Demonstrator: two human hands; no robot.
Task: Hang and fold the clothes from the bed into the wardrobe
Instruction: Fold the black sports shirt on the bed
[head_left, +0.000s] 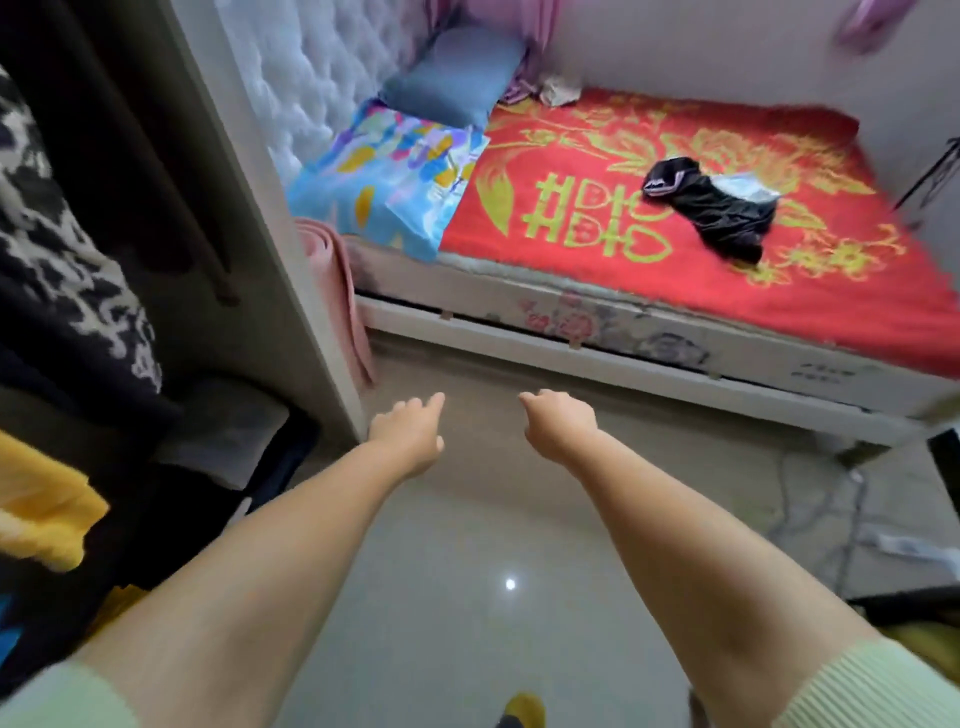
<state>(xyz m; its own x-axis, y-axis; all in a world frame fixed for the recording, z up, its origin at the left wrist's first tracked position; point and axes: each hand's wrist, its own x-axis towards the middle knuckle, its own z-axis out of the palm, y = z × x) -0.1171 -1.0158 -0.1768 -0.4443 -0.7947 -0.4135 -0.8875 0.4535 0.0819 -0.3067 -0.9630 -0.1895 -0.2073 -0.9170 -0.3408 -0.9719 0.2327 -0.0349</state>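
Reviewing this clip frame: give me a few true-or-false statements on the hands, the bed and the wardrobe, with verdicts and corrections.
1. Both hands hold nothing. True: the left hand and the right hand reach forward over the pale tiled floor, clear of any cloth.
2. A crumpled black garment lies on the red bedspread with yellow patterns. True.
3. The black garment already hangs in the wardrobe. False: it lies on the bed.
4. The grey-blue pillow lies on the floor. False: it sits at the head of the bed, by the white tufted headboard.
5. The wardrobe at left stands open with clothes inside. True: a black-and-white patterned garment shows there.
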